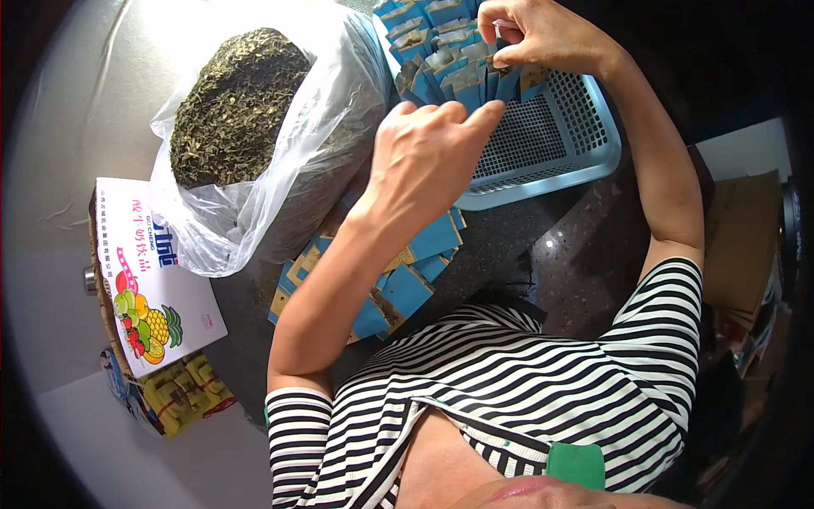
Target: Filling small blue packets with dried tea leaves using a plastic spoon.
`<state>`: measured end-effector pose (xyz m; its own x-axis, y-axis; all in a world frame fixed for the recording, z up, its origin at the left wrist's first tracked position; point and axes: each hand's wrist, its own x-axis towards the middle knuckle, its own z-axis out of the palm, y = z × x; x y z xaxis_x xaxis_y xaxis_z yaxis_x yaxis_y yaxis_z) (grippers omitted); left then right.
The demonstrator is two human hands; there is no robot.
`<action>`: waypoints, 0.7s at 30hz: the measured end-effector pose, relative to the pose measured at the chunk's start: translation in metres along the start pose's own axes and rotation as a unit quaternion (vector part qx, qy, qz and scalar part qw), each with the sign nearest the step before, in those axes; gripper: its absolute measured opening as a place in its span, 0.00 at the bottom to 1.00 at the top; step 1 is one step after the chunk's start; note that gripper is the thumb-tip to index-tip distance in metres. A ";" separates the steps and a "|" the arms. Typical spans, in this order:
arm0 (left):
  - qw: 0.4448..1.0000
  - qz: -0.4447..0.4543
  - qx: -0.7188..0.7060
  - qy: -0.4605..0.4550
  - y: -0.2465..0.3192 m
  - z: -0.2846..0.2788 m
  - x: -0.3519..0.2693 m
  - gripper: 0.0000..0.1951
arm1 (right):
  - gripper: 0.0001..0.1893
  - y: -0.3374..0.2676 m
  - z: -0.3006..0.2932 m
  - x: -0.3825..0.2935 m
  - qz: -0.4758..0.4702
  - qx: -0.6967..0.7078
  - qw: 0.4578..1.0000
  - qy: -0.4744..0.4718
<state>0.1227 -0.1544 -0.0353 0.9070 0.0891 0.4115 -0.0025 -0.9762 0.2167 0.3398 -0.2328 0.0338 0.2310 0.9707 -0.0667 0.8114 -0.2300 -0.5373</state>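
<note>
My right hand is over the far part of a light-blue plastic basket. A small whitish piece, perhaps plastic, shows between its thumb and fingers; most of it is hidden. Below the fingertips, blue-and-tan paper packets stand upright in rows, several with tops spread and dark leaf inside. My left hand is at the basket's near left side, back upward and fingers curled. Its index fingertip meets a packet edge; whether it grips anything is hidden.
A clear plastic bag of dried leaves stands at left. Flat blue packets lie on the dark speckled surface under my left forearm. Further left are a fruit-printed carton and yellow packages; cardboard stands at right.
</note>
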 end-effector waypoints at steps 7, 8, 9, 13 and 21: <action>0.994 -0.027 0.075 -0.072 -0.014 0.024 0.021 0.21 | 0.17 0.040 0.011 0.028 -0.238 -0.082 0.966 0.054; 0.995 -0.011 0.071 -0.071 -0.009 0.025 0.025 0.21 | 0.17 0.087 0.019 0.046 -0.363 -0.028 0.928 0.082; 0.994 -0.015 0.077 -0.073 -0.014 0.024 0.020 0.21 | 0.17 0.065 0.017 0.047 -0.369 -0.022 0.926 0.078; 0.993 -0.017 0.072 -0.090 -0.016 0.020 0.011 0.20 | 0.18 -0.007 -0.003 0.025 -0.009 -0.085 0.994 -0.062; 0.993 -0.003 0.079 -0.091 -0.009 0.020 0.013 0.19 | 0.22 -0.006 -0.016 0.001 0.006 -0.014 0.999 -0.044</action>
<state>0.1426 -0.1488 -0.0498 0.9679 0.0710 0.2410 0.0556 -0.9960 0.0700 0.3439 -0.2313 0.0499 0.1932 0.9702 -0.1466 0.8240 -0.2415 -0.5125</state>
